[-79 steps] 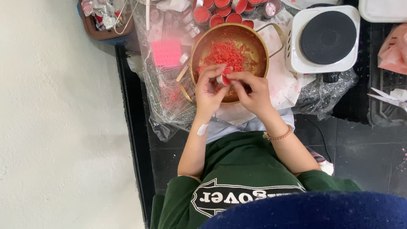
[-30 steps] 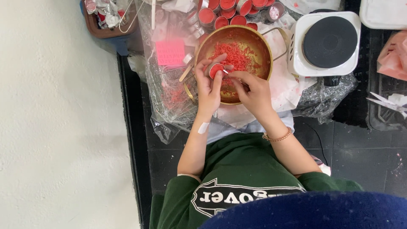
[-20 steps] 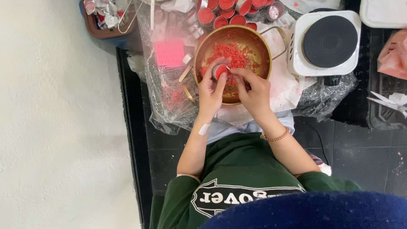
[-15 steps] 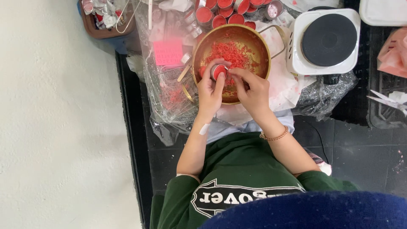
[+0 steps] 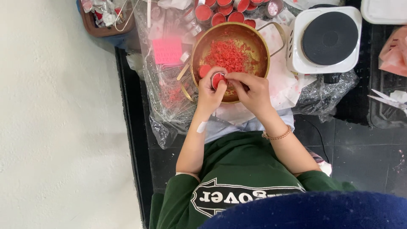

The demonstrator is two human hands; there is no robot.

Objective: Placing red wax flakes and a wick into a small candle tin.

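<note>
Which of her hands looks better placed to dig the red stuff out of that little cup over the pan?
Probably the right hand: its fingertips already sit at the open red face of the small cup, above the brass pan. The left hand is wrapped around the cup, steadying it.

White rough-plastered wall (image 5: 59, 127) seen along left side. Floor (image 5: 364, 157) laid in dark square tiles, grout lines visible, pink specks scattered at right edge. Black strip (image 5: 135, 140) noted between wall and tiles. Work area covered in crumpled clear plastic sheet (image 5: 169, 101). Scene evenly lit, soft daylight, no hard shadows observed.
</note>
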